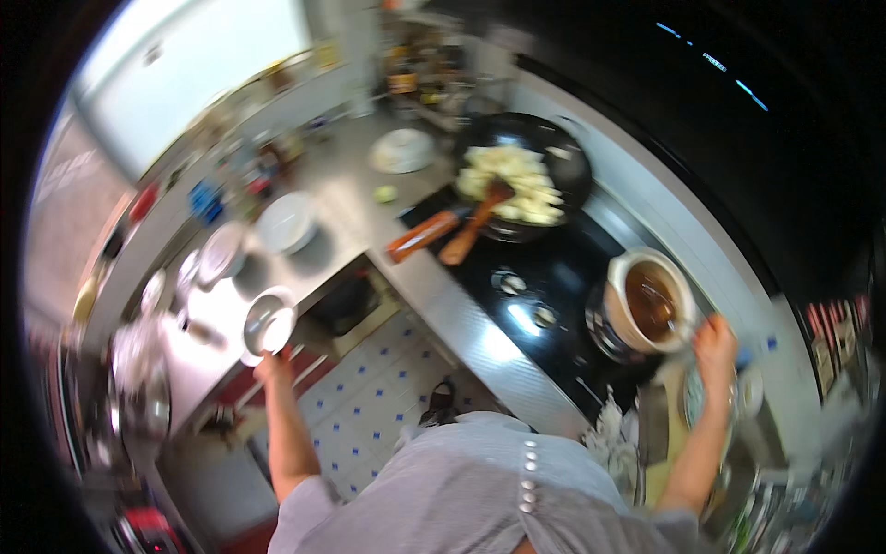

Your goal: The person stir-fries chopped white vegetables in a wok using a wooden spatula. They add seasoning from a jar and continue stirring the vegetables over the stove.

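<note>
My left hand holds a round metal-looking bowl or small pan by its near edge, over the counter at the left. Close beside the rim of a pale clay-coloured pot is my right hand, its fingers curled. Blur hides whether they grip the pot's side. Brown liquid fills much of that pot, which stands at the right burner of the black glass hob. On the far burner, a black wok contains pale cut pieces of food. A wooden spatula rests in it beside the wok's wooden handle.
White bowls and a pale lidded-looking dish stand on the counter. Bottles crowd the corner rack. A dark range hood overhangs the hob. Near my right forearm are a cutting board and a plate.
</note>
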Demonstrator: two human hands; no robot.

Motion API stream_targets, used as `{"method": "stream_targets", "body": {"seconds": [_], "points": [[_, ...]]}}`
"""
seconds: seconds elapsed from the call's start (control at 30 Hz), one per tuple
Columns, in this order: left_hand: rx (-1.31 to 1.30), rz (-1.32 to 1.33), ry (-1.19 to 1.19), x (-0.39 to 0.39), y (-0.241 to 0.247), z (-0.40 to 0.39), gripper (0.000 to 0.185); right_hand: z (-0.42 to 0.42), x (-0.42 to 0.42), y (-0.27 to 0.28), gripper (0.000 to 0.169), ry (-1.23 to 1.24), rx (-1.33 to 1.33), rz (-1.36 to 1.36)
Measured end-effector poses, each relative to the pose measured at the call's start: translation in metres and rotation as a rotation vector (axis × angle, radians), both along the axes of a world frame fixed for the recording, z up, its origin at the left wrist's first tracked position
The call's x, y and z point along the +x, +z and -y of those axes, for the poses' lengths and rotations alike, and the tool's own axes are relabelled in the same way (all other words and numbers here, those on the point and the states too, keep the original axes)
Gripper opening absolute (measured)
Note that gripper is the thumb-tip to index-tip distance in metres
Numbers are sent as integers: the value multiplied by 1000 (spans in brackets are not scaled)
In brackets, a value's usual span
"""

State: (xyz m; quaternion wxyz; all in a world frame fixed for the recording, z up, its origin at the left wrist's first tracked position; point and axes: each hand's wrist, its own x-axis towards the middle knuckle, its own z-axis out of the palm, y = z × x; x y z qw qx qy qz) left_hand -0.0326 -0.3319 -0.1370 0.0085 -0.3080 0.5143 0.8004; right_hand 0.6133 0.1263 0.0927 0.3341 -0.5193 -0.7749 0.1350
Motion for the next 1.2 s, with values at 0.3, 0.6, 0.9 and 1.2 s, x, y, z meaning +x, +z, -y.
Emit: {"method": "stream_targets", "body": {"seconds": [0.3, 0.6, 0.9, 1.2], "points": [[61, -15, 66, -86, -28, -6, 20, 19, -18, -23, 15, -65, -401, -497], [222, -22, -89, -91, -45, -10, 35, 44, 6, 31, 17, -233, -248, -13], [471, 112, -391, -55, -53, -17, 46, 26, -30, -17, 17, -104, -153, -223], [411, 186, -516, 36, -45, -36, 32, 43, 17, 38, 20, -141, -435, -155]]}}
